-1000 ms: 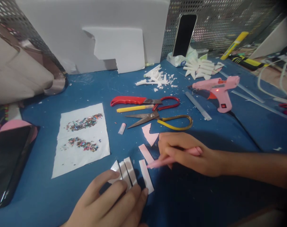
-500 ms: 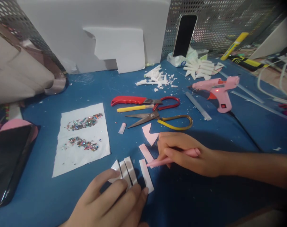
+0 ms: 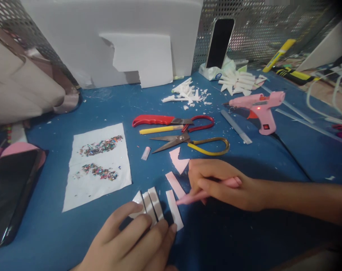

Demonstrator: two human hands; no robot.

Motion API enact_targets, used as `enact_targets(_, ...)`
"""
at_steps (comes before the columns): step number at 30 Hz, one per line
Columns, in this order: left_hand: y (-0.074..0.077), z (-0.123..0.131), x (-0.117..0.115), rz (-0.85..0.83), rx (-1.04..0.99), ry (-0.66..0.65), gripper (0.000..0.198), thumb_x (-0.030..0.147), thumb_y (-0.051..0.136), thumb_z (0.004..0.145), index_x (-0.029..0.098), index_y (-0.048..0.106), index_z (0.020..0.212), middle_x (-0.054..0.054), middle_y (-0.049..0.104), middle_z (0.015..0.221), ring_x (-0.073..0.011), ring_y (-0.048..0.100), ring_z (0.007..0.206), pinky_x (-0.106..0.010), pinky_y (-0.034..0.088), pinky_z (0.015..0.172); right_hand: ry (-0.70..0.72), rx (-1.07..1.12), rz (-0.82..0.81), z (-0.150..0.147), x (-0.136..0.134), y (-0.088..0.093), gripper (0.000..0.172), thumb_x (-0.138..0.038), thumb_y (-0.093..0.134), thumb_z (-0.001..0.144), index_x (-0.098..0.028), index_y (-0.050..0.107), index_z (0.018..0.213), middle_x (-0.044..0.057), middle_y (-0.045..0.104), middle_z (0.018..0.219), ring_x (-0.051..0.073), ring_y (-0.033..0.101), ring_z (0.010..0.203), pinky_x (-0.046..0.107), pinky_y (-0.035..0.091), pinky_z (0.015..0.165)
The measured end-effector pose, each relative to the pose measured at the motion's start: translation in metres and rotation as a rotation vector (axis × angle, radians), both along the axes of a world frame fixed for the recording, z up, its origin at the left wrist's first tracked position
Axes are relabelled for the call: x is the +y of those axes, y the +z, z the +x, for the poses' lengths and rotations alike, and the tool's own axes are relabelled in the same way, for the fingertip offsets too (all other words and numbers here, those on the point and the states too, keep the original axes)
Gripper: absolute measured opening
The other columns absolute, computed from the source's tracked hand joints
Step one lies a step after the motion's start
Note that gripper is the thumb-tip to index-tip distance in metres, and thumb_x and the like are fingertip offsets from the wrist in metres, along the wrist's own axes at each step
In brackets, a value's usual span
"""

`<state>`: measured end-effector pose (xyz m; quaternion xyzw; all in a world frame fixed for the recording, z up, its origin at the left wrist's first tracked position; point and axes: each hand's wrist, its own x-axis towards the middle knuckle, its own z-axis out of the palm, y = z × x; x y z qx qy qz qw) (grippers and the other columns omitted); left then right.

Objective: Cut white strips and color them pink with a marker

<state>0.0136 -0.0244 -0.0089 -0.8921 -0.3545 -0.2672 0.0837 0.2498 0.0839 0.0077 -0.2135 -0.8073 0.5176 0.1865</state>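
My right hand (image 3: 223, 184) grips a pink marker (image 3: 191, 198), its tip at the right edge of a narrow strip (image 3: 174, 209) that is white with some pink on it. With fingers spread, my left hand (image 3: 128, 241) lies over several glossy white strips (image 3: 155, 203) placed side by side. One of its fingertips touches the lower end of the narrow strip. Just above lie another pink strip (image 3: 175, 184) and a pink offcut (image 3: 178, 161).
Beyond my hands lie scissors (image 3: 207, 149), a red-handled cutter (image 3: 154, 120) and a pink glue gun (image 3: 261, 109) with its cord. Glitter-like bits rest on white paper (image 3: 75, 188) at left. White scraps (image 3: 184, 90) lie further back; a phone (image 3: 12, 192) is at far left.
The marker's tip has slid slightly down along the narrow strip's right edge, my right hand shifting with it. My left hand stays in place.
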Motion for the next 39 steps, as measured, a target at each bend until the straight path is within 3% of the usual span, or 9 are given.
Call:
enact_targets(3, 0.0001, 0.0004, -0.0004, -0.011, -0.027, 0.000, 0.035, 0.029, 0.038, 0.099, 0.020, 0.070, 0.090, 0.005, 0.067, 0.082, -0.0108, 0.055, 0.081, -0.035, 0.027, 0.113, -0.099, -0.037, 0.026, -0.0002, -0.0015, -0.0004, 0.026, -0.015, 0.038, 0.097, -0.015, 0.049, 0.073, -0.001, 0.052, 0.074, 0.009, 0.048, 0.071, 0.024, 0.040, 0.067)
enact_targets(9, 0.0011, 0.0006, 0.0008, -0.012, -0.019, 0.002, 0.034, 0.031, 0.039, 0.099, 0.020, 0.071, 0.091, 0.004, 0.067, 0.083, -0.0113, 0.055, 0.081, -0.036, 0.026, 0.113, -0.112, -0.076, 0.070, -0.0016, -0.0015, -0.0010, 0.024, -0.014, 0.039, 0.096, -0.016, 0.047, 0.074, -0.002, 0.049, 0.073, 0.009, 0.045, 0.069, 0.024, 0.039, 0.066)
enact_targets(14, 0.0016, 0.0003, 0.0021, -0.015, -0.009, -0.018, 0.034, 0.029, 0.039, 0.099, 0.019, 0.071, 0.091, 0.004, 0.067, 0.083, -0.0114, 0.055, 0.081, -0.036, 0.026, 0.113, -0.087, -0.076, 0.071, -0.0022, -0.0014, 0.0012, 0.024, -0.014, 0.038, 0.096, -0.016, 0.045, 0.073, -0.001, 0.049, 0.073, 0.010, 0.045, 0.068, 0.024, 0.039, 0.066)
enact_targets(19, 0.0017, -0.0001, -0.0003, -0.010, -0.010, -0.016, 0.034, 0.029, 0.039, 0.099, 0.019, 0.071, 0.091, 0.004, 0.068, 0.083, -0.0120, 0.055, 0.082, -0.036, 0.024, 0.114, 0.042, -0.062, 0.057, -0.0013, -0.0002, 0.0003, 0.025, -0.016, 0.040, 0.096, -0.017, 0.042, 0.070, -0.001, 0.051, 0.072, 0.011, 0.045, 0.072, 0.025, 0.037, 0.069)
enact_targets(27, 0.0002, -0.0005, 0.0024, -0.015, -0.008, -0.019, 0.034, 0.029, 0.040, 0.098, 0.018, 0.071, 0.090, 0.004, 0.068, 0.082, -0.0122, 0.055, 0.081, -0.036, 0.024, 0.114, -0.046, -0.090, 0.055, -0.0013, -0.0015, -0.0018, 0.023, -0.021, 0.041, 0.098, -0.017, 0.044, 0.075, 0.000, 0.048, 0.075, 0.011, 0.043, 0.071, 0.026, 0.036, 0.066)
enact_targets(39, 0.0023, -0.0004, -0.0009, -0.035, -0.012, -0.010, 0.034, 0.029, 0.039, 0.099, 0.020, 0.071, 0.092, 0.004, 0.068, 0.083, -0.0120, 0.056, 0.081, -0.036, 0.026, 0.112, 0.073, -0.075, 0.079, -0.0016, -0.0002, 0.0027, 0.025, -0.017, 0.041, 0.095, -0.015, 0.047, 0.071, 0.000, 0.052, 0.073, 0.010, 0.045, 0.071, 0.025, 0.037, 0.068)
